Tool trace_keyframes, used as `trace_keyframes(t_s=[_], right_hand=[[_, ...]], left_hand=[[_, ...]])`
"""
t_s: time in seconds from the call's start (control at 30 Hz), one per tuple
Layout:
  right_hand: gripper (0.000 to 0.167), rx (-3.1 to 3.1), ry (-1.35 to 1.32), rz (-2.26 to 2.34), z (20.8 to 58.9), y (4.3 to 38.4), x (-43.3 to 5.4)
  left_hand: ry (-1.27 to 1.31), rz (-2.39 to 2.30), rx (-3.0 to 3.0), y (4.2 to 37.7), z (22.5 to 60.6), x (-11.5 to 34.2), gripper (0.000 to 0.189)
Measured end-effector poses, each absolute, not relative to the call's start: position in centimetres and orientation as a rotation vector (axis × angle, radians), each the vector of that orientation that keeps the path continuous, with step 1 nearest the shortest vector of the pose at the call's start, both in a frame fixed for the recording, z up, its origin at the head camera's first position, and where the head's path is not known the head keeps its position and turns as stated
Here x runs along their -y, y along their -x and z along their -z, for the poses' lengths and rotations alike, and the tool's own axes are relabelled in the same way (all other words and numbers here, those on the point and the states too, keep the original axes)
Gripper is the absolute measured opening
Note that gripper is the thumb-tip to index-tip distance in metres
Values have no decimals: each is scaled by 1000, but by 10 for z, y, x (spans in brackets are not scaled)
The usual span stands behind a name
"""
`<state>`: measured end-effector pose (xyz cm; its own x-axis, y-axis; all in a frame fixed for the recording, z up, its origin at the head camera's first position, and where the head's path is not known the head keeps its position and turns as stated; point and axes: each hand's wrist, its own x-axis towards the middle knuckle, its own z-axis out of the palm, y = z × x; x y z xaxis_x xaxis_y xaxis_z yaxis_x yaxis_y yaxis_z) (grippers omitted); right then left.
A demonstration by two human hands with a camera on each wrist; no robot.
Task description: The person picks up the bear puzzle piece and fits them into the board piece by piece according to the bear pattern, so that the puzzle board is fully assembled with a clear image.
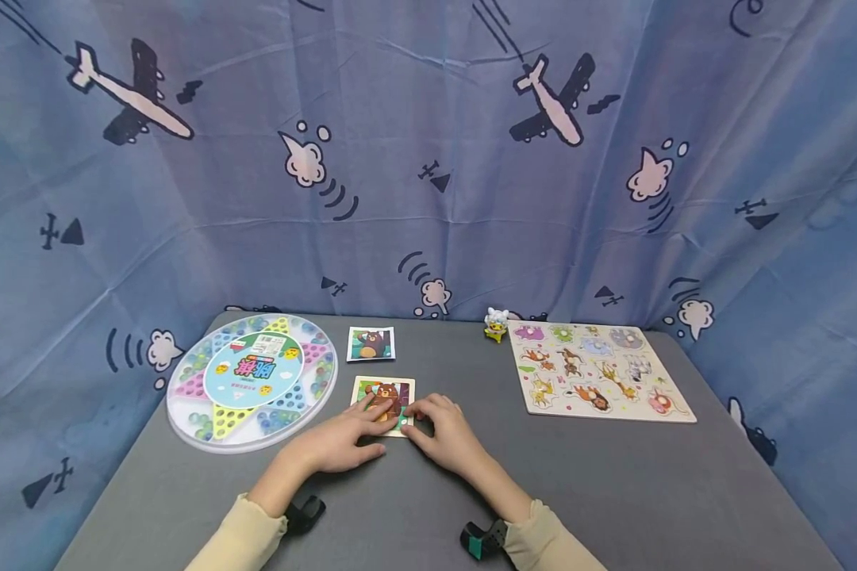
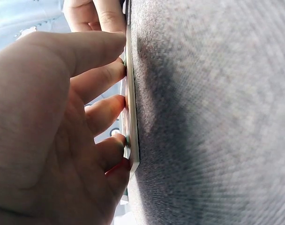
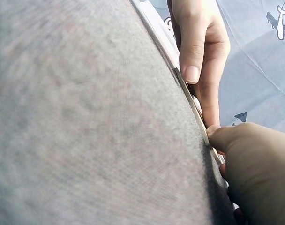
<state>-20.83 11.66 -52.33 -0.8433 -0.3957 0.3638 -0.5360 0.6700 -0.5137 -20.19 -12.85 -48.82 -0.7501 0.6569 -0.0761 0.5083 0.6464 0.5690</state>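
Observation:
A small square bear puzzle board (image 1: 386, 394) lies flat on the grey table (image 1: 614, 484), near the middle. My left hand (image 1: 360, 424) rests on its left half, fingertips (image 2: 120, 104) pressing down on the picture face and the thumb at the near edge. My right hand (image 1: 423, 414) touches the board's lower right corner, where a green piece shows, with its thumb (image 3: 222, 136) against the thin edge of the board (image 3: 193, 104). In the wrist views the board is seen edge-on (image 2: 131, 117). A matching bear picture card (image 1: 370, 343) lies just beyond the board.
A round marble game board (image 1: 252, 379) under a clear lid lies at the left. At the right is a wooden animal peg puzzle (image 1: 600, 369), with a small toy figure (image 1: 496, 323) by its far corner. A blue airplane-print curtain (image 1: 428, 159) surrounds the table.

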Motion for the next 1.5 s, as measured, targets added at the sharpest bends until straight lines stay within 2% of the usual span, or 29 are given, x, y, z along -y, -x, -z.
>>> trace_keyframes(t_s=[0.77,1.17,1.3,1.5], right_hand=[[7,2673,-753,-995,526,209,-115],[6,2653,-765,-1013,524,208,-117],[10,2677,-789,-1021,519,208,-121],[30,2701,-757,-1157,504,208,-136]], left_hand=[[-1022,-764,-2593,202,491,134,49],[-978,-712,-2638,200,488,128,50],[-972,-732,-2652,200,487,125,49],[-856,-846,-2765,201,481,126,44]])
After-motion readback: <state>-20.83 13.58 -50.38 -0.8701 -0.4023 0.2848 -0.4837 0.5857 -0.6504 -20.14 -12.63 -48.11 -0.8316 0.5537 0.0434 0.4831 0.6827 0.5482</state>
